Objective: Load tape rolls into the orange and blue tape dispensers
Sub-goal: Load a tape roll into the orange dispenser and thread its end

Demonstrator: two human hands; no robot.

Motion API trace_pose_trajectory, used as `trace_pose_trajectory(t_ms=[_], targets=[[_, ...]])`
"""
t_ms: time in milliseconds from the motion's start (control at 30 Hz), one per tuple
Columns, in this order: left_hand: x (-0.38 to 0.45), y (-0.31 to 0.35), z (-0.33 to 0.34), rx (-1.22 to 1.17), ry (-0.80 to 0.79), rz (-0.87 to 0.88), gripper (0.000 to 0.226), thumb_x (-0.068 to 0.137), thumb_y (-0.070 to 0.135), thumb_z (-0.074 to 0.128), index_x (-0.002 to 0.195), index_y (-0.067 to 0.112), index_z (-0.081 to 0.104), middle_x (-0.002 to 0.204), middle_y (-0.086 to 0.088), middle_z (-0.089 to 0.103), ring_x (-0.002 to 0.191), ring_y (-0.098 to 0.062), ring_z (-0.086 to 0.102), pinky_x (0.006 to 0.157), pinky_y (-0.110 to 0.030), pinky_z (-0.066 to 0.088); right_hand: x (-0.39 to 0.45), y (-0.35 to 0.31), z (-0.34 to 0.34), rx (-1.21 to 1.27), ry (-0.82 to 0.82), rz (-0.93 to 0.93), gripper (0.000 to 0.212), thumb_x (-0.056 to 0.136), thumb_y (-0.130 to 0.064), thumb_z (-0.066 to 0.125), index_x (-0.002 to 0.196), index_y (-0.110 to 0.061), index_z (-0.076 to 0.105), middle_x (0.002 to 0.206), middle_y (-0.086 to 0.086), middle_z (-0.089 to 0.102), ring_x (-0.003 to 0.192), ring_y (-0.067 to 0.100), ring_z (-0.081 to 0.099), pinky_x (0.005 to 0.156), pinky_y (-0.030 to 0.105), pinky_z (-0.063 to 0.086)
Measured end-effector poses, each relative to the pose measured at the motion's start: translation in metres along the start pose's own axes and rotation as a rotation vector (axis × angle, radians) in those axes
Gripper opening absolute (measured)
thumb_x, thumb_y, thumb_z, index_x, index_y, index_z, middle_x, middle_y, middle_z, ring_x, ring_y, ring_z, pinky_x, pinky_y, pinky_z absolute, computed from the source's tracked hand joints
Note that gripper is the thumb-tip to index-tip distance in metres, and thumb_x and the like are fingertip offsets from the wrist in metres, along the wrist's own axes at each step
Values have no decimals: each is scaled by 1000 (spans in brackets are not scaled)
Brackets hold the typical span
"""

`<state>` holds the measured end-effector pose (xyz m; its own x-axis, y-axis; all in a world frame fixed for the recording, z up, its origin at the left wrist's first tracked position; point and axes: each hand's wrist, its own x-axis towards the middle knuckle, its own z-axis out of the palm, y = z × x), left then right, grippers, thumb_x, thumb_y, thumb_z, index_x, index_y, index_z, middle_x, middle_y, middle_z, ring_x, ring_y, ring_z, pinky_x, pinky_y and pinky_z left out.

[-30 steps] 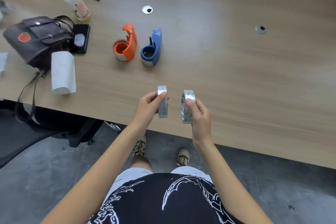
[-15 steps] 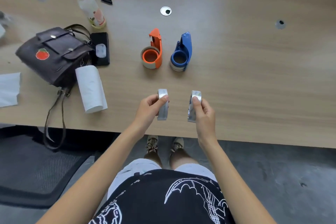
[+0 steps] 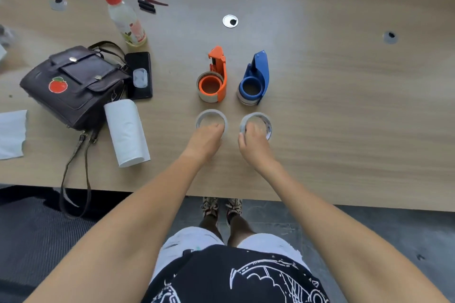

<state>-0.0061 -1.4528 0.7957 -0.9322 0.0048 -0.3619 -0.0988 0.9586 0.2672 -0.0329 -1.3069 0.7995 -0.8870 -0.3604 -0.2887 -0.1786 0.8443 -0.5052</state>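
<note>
The orange tape dispenser [image 3: 213,79] and the blue tape dispenser [image 3: 256,79] lie side by side on the wooden table, each with a roll on its hub. Just in front of them two clear tape rolls lie flat on the table. My left hand [image 3: 205,138] grips the near rim of the left tape roll [image 3: 211,115], in front of the orange dispenser. My right hand [image 3: 254,141] grips the near rim of the right tape roll [image 3: 258,118], in front of the blue one. My fingers hide the near half of each roll.
A dark handbag [image 3: 73,81], a black phone [image 3: 139,75], a white paper roll [image 3: 125,131] and a red-capped bottle [image 3: 124,17] crowd the left. Paper sheets [image 3: 11,134], clips [image 3: 147,5] and round cable grommets [image 3: 230,21] lie farther out. The table edge [image 3: 369,204] runs near my body.
Both hands moved forward from over the table's edge and lowered the two rolls, once held upright, flat onto the table before the dispensers. The camera tilted closer.
</note>
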Motion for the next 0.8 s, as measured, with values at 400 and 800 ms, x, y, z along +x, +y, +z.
trace_pose_trajectory(t_ms=[400, 800], targets=[[22, -22, 42, 49, 150, 93, 34, 44, 1, 85, 59, 10, 55, 56, -9, 55, 45, -29, 56, 34, -25, 30, 40, 14, 47, -421, -40, -93, 19, 66, 2, 69, 74, -6, 53, 69, 15, 55, 61, 34, 57, 51, 36, 44], [51, -30, -4, -551, 578, -295, 46, 89, 39, 50, 122, 8, 57, 121, -12, 57, 114, -27, 51, 94, -37, 39, 63, -6, 23, -136, 264, -22, 36, 84, -38, 49, 94, -5, 58, 91, 11, 60, 84, 29, 58, 72, 39, 46]])
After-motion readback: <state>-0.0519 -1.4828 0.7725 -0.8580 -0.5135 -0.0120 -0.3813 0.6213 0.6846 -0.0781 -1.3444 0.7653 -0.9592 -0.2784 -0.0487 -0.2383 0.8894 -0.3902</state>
